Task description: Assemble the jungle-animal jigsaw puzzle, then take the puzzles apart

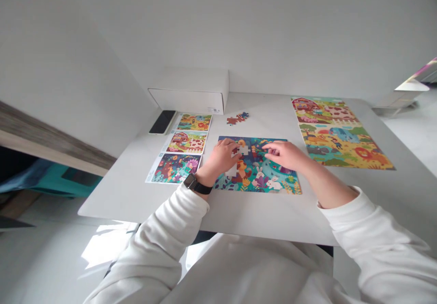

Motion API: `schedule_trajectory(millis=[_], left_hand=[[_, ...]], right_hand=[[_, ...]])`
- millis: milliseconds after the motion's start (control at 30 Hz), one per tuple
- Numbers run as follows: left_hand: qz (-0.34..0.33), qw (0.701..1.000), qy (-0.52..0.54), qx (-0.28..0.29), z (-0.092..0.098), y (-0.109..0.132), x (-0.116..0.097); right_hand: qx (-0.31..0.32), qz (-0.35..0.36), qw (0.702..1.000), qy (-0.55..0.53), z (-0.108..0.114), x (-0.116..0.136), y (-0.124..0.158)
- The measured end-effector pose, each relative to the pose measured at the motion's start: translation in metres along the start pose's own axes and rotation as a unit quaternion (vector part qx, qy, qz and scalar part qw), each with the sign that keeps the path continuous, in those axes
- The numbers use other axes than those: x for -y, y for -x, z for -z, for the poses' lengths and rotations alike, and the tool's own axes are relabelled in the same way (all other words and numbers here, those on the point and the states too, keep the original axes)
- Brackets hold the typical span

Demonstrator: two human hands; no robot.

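A colourful jigsaw puzzle (261, 181) with rabbits and plants lies on the table, with light gaps in its left half where pieces are absent. My left hand (221, 157), a black watch (195, 183) on its wrist, rests over that left half. Its fingers are bent down around a small reddish-brown puzzle piece (235, 151), partly covered by them. Over the puzzle's right half is my right hand (282, 153), its fingers pointing left with thumb and index apart. I see nothing held in it.
Loose puzzle pieces (235, 119) lie behind the puzzle. To the left are a picture sheet (150, 173) and a phone (163, 122). A white box (191, 99) stands by the wall. Two finished puzzles, a farm (324, 111) and a safari (341, 145), lie at right.
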State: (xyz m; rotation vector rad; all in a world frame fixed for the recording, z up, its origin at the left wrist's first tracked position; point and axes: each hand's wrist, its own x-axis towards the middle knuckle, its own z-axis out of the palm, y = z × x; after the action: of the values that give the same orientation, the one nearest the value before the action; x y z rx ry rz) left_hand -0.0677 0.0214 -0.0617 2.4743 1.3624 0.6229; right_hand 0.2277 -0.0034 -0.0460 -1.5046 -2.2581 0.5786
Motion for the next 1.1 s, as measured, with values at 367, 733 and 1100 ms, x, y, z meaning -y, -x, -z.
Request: schedule_trajectory(millis=[367, 733, 1100], left_hand=[[0.127, 0.988, 0.072, -0.047, 0.024, -0.001, 0.004], [0.195, 0.979, 0.023, -0.047, 0.038, -0.007, 0.006], [0.195, 0.977, 0.036, -0.078, 0.033, -0.005, 0.010]], right_hand=[[-0.011, -0.051, 0.992, 0.116, 0.044, -0.012, -0.089], [-0.012, -0.157, 0.970, 0.186, -0.003, -0.009, -0.200], [-0.029, -0.188, 0.970, 0.151, -0.011, -0.010, -0.225]])
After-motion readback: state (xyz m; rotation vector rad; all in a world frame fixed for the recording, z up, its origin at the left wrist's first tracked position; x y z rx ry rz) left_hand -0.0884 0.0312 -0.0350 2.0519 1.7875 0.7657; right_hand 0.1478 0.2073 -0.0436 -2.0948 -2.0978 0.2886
